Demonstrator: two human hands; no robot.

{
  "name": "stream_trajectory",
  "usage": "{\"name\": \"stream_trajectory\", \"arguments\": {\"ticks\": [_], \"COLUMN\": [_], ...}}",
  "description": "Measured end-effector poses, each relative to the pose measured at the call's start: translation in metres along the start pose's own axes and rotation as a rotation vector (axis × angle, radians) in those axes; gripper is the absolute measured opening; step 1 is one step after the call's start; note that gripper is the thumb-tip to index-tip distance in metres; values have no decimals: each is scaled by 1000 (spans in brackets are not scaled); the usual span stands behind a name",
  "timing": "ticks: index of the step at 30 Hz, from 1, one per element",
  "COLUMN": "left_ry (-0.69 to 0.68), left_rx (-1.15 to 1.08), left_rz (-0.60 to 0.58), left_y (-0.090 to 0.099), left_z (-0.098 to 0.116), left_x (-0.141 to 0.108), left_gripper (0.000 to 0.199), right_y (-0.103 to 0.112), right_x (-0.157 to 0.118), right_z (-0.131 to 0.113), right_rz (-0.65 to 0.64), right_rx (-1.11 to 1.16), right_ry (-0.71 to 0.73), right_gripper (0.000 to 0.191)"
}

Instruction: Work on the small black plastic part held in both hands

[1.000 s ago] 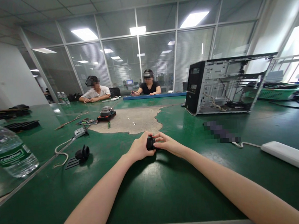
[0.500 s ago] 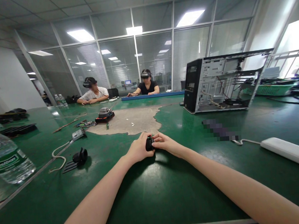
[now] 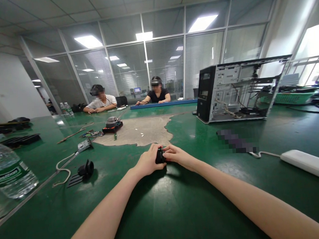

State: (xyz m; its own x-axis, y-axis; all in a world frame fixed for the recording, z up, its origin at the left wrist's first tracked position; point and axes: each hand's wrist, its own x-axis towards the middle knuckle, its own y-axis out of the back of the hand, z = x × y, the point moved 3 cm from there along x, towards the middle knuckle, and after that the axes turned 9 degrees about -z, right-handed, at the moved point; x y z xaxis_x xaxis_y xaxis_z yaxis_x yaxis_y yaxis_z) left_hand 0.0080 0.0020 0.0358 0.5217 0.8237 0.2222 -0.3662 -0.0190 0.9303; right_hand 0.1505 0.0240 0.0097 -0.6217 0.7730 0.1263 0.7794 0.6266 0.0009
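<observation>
A small black part is held just above the green table, in front of me. My left hand is closed around its left side, thumb below and fingers over the top. At its right side, the fingertips of my right hand are pinched against it. My fingers cover much of the part, so its exact kind does not show. To the left lies a black plastic piece with a round cup and flat prongs. Behind that piece is a metal bracket beside a pale cable.
An open computer case stands at the right rear. A white power strip lies at the right, a water bottle at the left. Beyond the bare tan patch, two people sit across the table. A speaker-like unit rests nearby.
The camera view has shifted slightly, and the scene sits a little lower. Both hands keep the black part between them, with the right fingers moved only slightly.
</observation>
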Motion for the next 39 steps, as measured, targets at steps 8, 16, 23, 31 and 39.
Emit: {"name": "stream_trajectory", "arguments": {"ticks": [8, 16, 23, 31, 39], "left_ry": [-2, -18, -44, -37, -40], "left_rx": [-48, -28, -29, -10, -8], "left_rz": [-4, 5, 16, 20, 33], "left_y": [1, 1, 1, 1, 1], "left_z": [1, -1, -1, -1, 0], "left_x": [-1, -1, -1, -1, -2], "left_gripper": [56, 57, 55, 56, 54], "right_y": [-3, 0, -1, 2, 0], "right_x": [-2, 3, -2, 3, -2], "right_z": [-5, 1, -5, 4, -2], "right_rz": [-21, 26, -54, 5, -71], "right_rx": [34, 16, 22, 16, 10], "right_ry": [28, -27, 28, -11, 29], "right_gripper": [29, 29, 33, 32, 34]}}
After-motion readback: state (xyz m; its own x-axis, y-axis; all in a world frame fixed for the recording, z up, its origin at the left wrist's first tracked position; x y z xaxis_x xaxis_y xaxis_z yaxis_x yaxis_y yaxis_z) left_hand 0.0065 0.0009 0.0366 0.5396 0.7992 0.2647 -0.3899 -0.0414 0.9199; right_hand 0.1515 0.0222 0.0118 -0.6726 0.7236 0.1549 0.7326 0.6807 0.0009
